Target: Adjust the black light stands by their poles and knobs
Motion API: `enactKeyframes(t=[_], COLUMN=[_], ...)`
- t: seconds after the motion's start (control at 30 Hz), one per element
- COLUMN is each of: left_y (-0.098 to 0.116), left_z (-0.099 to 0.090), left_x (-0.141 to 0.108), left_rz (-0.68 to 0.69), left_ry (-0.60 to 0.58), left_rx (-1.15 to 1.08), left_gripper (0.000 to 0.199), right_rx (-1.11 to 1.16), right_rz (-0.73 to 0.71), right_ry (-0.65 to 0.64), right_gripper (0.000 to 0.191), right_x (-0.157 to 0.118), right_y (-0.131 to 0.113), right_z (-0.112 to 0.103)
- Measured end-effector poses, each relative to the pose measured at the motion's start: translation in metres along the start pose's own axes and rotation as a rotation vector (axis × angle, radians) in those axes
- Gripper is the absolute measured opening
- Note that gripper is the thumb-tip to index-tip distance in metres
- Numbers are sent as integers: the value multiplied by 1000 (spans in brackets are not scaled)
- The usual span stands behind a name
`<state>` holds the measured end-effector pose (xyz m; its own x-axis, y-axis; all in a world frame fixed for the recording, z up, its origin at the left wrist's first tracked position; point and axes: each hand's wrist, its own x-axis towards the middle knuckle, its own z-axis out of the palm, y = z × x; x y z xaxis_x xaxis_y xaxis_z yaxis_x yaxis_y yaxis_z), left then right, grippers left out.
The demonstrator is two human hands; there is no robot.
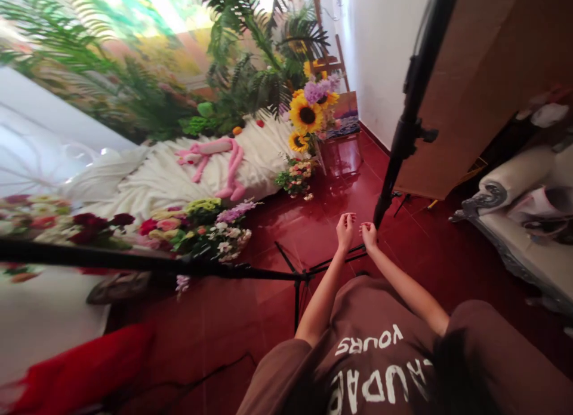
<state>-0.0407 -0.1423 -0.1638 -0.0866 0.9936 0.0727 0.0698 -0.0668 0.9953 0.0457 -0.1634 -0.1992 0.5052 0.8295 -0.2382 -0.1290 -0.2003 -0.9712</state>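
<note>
My left hand (345,231) and my right hand (369,234) are held out in front of my body, close together with a small gap between them. The fingers of both hands are curled inward as in a pinch. Whatever they hold, if anything, is too small to make out. Just beyond my right hand rises a black stand pole (394,164) with a clamp knob. Black stand legs (297,276) spread low on the floor to the left of my forearms.
A white-draped bed (264,158) bears a pink plush toy (235,167). Flowers (224,236) line its near side; sunflowers (307,115) stand by an easel. A pale sofa (514,191) is at right, a red cloth (85,361) at lower left. Another black pole (147,261) crosses the left.
</note>
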Motion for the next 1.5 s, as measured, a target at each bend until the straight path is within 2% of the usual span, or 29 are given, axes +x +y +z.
enactKeyframes(t=[0.07, 0.13, 0.27, 0.37, 0.43, 0.53, 0.63, 0.73, 0.83, 0.97, 1.07, 1.2, 1.27, 1.37, 1.5], left_y=[-1, 0, 2, 0, 0, -2, -4, -4, 0, 6, 7, -1, -8, -18, -25], left_z=[-29, -61, -132, -186, -216, -247, -264, -277, -290, -306, -317, -328, -331, -330, -329], left_x=[2, 3, -4, -20, -35, -59, -75, -82, -80, -67, -55, -46, -44, -41, -38], left_rz=[5, 17, 31, 28, 38, 71, 65, 78, 143, 161, 101, -24, -66, -55, 11], left_ry=[100, 220, 546, 789, 874, 889, 1016, 1141, 1101, 1032, 997, 889, 885, 933, 993], left_rx=[10, 25, 87, 141, 221, 374, 382, 280, 226, 252, 251, 214, 202, 182, 182], left_gripper=[32, 30, 29, 31, 35, 39, 35, 36, 45, 52, 56, 64, 65, 68, 71], right_rx=[-16, -23, -69, -111, -123, -116, -83, -54, -52, -71, -90, -84, -106, -194, -229], right_rz=[73, 96, 124, 117, 77, 11, -15, 30, 69, 83, 150, 245, 353, 602, 838], right_ry=[-65, -196, -474, -639, -751, -915, -1086, -1225, -1249, -1191, -1174, -1118, -1108, -1139, -1268], right_gripper=[4, 3, 2, 5, 14, 30, 40, 41, 38, 26, 18, 18, 25, 40, 41], right_x=[-5, -12, -40, -70, -91, -122, -151, -173, -183, -183, -183, -185, -184, -180, -177], right_y=[-1, -5, -9, -5, -3, 0, 3, 3, 0, -12, -23, -39, -47, -57, -62], right_z=[26, 55, 114, 153, 176, 208, 233, 247, 251, 252, 253, 251, 250, 251, 258])
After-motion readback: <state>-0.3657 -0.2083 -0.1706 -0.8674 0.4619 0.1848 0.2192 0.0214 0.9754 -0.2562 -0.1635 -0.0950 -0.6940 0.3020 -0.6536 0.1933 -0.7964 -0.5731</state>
